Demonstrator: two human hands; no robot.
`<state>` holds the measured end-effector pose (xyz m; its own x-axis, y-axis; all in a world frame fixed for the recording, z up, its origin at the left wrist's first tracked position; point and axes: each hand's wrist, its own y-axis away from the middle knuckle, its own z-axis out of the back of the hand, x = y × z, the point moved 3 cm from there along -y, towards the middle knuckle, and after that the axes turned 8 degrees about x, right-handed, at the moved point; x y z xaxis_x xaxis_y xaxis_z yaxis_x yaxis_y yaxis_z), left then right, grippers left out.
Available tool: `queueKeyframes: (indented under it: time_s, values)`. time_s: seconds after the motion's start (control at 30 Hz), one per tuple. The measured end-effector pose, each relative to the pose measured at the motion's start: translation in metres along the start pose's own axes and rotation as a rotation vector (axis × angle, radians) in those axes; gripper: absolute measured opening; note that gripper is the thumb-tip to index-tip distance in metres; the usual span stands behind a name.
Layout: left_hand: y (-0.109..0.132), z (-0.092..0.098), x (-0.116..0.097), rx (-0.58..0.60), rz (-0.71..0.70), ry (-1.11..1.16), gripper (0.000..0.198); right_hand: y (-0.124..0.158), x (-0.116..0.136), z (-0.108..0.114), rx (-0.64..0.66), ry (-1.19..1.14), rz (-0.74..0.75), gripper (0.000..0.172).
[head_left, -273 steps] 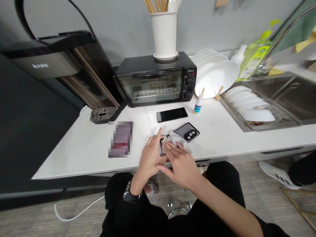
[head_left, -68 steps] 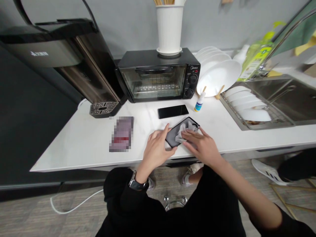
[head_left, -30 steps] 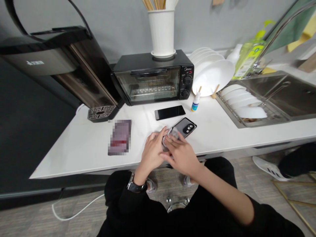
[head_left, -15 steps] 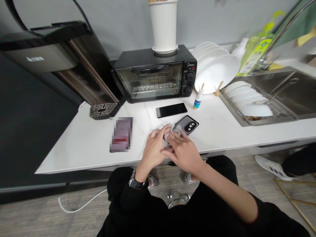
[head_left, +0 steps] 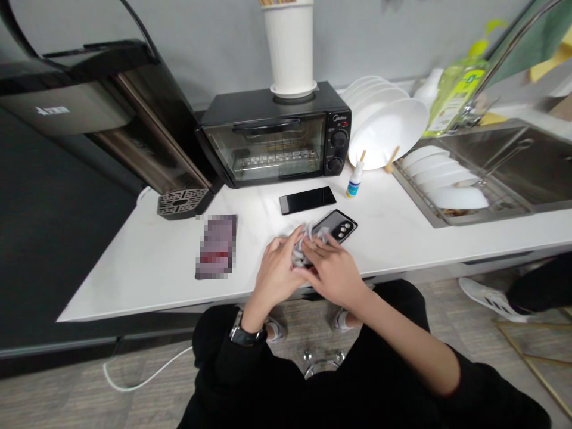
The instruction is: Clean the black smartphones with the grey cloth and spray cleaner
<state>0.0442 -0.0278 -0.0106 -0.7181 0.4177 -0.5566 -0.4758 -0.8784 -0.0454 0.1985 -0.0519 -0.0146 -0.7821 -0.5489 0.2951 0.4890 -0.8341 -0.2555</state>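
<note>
My left hand (head_left: 277,269) is closed at the near-left end of a translucent grey phone case (head_left: 343,220) with a black rim. A crumpled grey cloth (head_left: 300,257) lies over the case, with my right hand (head_left: 337,269) bunched on it, fingers curled. Both hands meet over the cloth, so the lower part of the case is hidden. The camera cut-outs at its far end show. Just beyond lies a black phone (head_left: 308,201). A small spray bottle (head_left: 354,182) stands to the right of that phone. A pixelated purplish flat item (head_left: 217,247) lies left of my hands.
Behind the counter (head_left: 147,280) stand a toaster oven (head_left: 272,149) topped by a white pot (head_left: 290,50), and a tall dispenser (head_left: 147,131) at left. White plates (head_left: 388,134) and a sink (head_left: 509,149) are at right. A person's shoe (head_left: 489,298) shows on the floor.
The whole view has shifted slightly left. My hands keep nearly the same grip, and the cloth over the case is bunched a little differently.
</note>
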Motion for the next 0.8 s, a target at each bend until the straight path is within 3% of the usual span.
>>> queueKeyframes:
  time_s: [0.1,0.2,0.27,0.33,0.47,0.57,0.63,0.7,0.8]
  values:
    - [0.0,0.0,-0.001,0.011,-0.005,0.007,0.1,0.021,0.009,0.004,0.039,-0.109,0.039,0.057]
    - [0.0,0.0,-0.004,-0.014,0.0,-0.001,0.096,0.033,-0.028,0.019,0.017,-0.058,-0.035,0.048]
    - [-0.001,0.0,-0.006,-0.022,-0.002,-0.008,0.095,0.027,-0.055,0.026,-0.036,0.036,-0.13,0.048]
    - [-0.001,-0.001,-0.005,-0.029,-0.003,-0.015,0.094,0.015,-0.064,0.026,-0.079,0.1,-0.204,0.05]
    - [-0.001,0.0,0.0,0.002,0.002,-0.007,0.098,-0.001,-0.016,0.009,-0.039,-0.007,-0.055,0.058]
    - [-0.001,0.0,0.001,0.023,-0.007,0.008,0.102,0.012,0.009,0.005,0.02,-0.124,0.037,0.057]
    - [-0.001,0.0,-0.001,0.004,-0.013,0.002,0.102,0.025,-0.004,0.011,0.035,-0.134,0.017,0.047]
    - [-0.002,-0.001,-0.004,-0.018,-0.011,-0.015,0.101,0.031,-0.033,0.019,0.021,-0.075,-0.029,0.041]
    - [-0.003,-0.002,-0.006,-0.03,-0.005,-0.038,0.1,0.019,-0.068,0.026,-0.055,0.071,-0.15,0.047]
